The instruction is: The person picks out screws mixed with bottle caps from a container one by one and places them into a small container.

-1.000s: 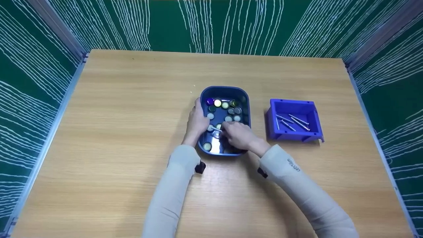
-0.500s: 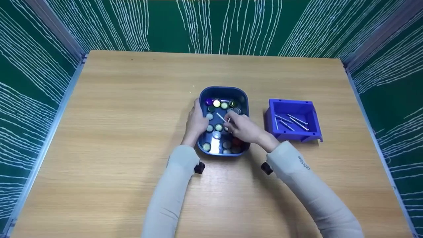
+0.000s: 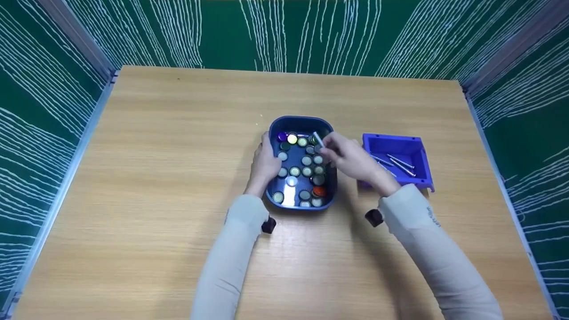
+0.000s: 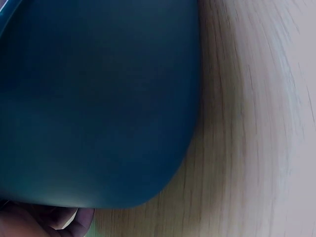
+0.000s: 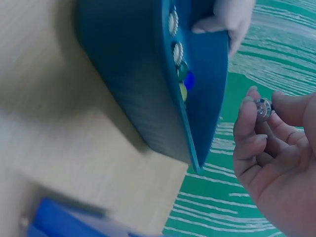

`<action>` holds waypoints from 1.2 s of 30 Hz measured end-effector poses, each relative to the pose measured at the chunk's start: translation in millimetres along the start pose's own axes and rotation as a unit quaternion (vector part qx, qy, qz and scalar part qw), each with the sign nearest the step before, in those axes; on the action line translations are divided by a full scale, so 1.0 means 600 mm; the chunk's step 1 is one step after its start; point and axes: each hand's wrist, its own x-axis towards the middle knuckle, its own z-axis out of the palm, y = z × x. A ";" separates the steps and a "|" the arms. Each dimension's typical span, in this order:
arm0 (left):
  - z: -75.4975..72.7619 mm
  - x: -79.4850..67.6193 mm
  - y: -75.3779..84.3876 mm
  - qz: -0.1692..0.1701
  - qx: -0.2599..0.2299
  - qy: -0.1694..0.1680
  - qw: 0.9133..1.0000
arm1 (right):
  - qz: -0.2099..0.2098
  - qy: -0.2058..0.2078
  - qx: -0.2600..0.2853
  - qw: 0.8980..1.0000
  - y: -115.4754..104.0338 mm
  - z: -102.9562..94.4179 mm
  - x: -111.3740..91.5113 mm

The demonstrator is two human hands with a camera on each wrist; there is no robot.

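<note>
A dark blue tub with rounded corners holds several bottle caps, mostly pale, with a red, a purple and a yellow one among them. My left hand grips the tub's left wall, thumb over the rim on the inner side. Above the tub's right side, my right hand pinches a silver screw between thumb and fingers. The right wrist view shows the round end of this screw at the fingertips. Mostly the tub's outer wall fills the left wrist view.
To the right stands a blue-purple bin with several silver screws in it, partly hidden by my right hand. Both containers stand on a wooden table, with green, white-streaked panels around it.
My right hand has lifted the screw from among the caps and moved it up and right towards the tub's right rim. My left hand stays on the tub.
</note>
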 end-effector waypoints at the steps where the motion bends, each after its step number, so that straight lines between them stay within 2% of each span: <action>1: 0.000 0.000 0.000 0.000 -0.001 -0.002 1.000 | 0.002 0.005 0.004 1.000 0.001 -0.005 -0.001; 6: 0.000 0.000 -0.001 0.003 -0.001 -0.001 1.000 | 0.004 0.034 -0.004 0.999 0.009 -0.030 -0.006; 10: 0.000 0.000 -0.003 0.004 -0.007 0.005 1.000 | 0.013 0.042 -0.018 0.999 0.017 -0.048 -0.009; 17: 0.001 0.000 -0.004 0.006 -0.009 0.005 1.000 | 0.053 0.049 -0.004 0.997 0.029 -0.087 -0.021; 24: 0.002 -0.001 -0.003 0.007 -0.006 0.003 1.000 | 0.070 0.076 -0.038 0.994 0.051 -0.125 -0.039; 36: 0.002 0.001 -0.004 0.009 -0.008 0.001 1.000 | 0.142 0.089 -0.061 0.984 0.097 -0.171 -0.069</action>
